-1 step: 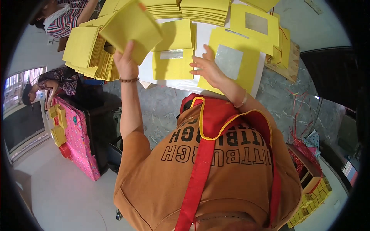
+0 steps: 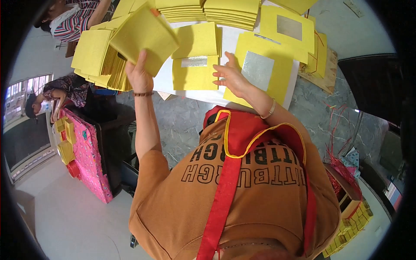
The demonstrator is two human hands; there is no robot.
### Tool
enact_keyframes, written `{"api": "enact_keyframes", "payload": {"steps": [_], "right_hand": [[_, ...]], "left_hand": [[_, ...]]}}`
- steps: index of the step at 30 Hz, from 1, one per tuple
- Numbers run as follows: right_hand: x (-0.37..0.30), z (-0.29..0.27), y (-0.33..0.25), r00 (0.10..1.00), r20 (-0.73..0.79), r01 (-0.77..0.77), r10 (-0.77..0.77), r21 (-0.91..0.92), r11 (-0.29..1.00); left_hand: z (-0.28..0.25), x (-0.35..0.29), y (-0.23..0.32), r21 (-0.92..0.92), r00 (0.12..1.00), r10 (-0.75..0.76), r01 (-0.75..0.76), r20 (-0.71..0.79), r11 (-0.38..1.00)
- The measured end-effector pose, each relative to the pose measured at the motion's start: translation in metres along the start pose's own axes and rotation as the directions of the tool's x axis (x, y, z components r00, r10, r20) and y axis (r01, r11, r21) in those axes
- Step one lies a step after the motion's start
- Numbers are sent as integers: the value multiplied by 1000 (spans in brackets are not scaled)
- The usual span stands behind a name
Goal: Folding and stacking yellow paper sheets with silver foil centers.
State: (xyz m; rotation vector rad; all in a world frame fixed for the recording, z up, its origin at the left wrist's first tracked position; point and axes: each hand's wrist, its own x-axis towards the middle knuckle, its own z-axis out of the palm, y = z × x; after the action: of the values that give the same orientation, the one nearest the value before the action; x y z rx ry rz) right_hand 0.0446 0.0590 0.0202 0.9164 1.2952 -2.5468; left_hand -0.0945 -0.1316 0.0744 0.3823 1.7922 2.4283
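My left hand (image 2: 139, 78), with a beaded bracelet at its wrist, grips the lower edge of a folded yellow paper (image 2: 145, 39) and holds it up, tilted. Thumb on top, the other fingers are hidden. Just right of it, on the table, lies an unfolded yellow sheet (image 2: 195, 80) with a silver foil strip (image 2: 194, 62) across it. My right hand (image 2: 233, 80) is open, its fingers spread beside that sheet's right edge. Close under the right hand lies a larger yellow sheet (image 2: 281, 69) bearing a silver foil square (image 2: 257, 69).
Stacks of folded yellow paper (image 2: 232, 15) line the table's far side, and a leaning pile (image 2: 91, 52) stands at left. The white table top (image 2: 164, 80) shows between sheets. Another person (image 2: 69, 21) is at far left; a second (image 2: 65, 95) bends over a pink-covered table (image 2: 89, 156).
My left hand and the folded yellow paper have shifted slightly left and nearer to me. My right hand has barely moved.
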Motion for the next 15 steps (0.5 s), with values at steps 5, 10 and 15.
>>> {"api": "enact_keyframes", "payload": {"steps": [5, 10, 15], "right_hand": [[40, -6, 16, 972, 160, -117, 172, -309, 944], [48, -11, 9, 906, 205, -300, 370, -305, 904], [64, -17, 6, 882, 391, -294, 265, 16, 956]], "left_hand": [[-41, -19, 1, 47, 975, 15, -4, -221, 999], [-54, -19, 4, 49, 957, 9, 5, -291, 999], [-61, -11, 20, 43, 945, 82, -72, -316, 996]]}}
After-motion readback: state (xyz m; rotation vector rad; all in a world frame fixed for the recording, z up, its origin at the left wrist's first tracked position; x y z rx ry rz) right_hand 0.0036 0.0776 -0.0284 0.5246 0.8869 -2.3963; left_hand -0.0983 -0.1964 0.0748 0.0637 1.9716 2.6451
